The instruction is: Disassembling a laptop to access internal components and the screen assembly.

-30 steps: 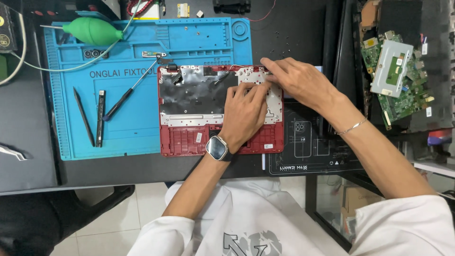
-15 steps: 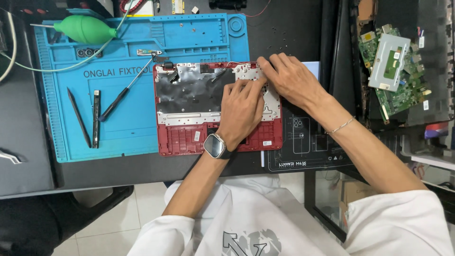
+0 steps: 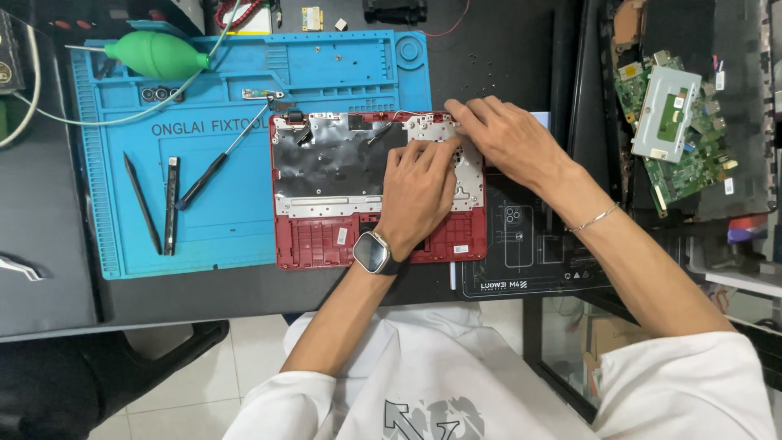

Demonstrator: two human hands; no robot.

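red laptop shell [image 3: 326, 240] lying face down at frame centre, half on the blue work mat [image 3: 244, 236], half on the dark mat [image 3: 538, 261] to the right. left hand [image 3: 419, 191] flat on the shell's right half, fingers spread and pressing on the perforated metal plate [image 3: 468, 175] there, gripping nothing visible; smartwatch [image 3: 372, 253] on that wrist. right hand [image 3: 505, 138] just above and right of it, fingertips bent onto the plate's upper edge near the shell's top right corner; whether pinching something small, cannot tell. thin bracelet [image 3: 595, 218] on that wrist. silvery foil sheet [image 3: 334, 163] covering the shell's left half. on the blue mat at left: black-handled screwdriver [image 3: 213, 171] lying slanted, two dark pry tools [image 3: 155, 204] side by side. green air blower [image 3: 155, 55] at upper left. green circuit board [image 3: 676, 122] with a grey metal cover at upper right, well apart from both hands.
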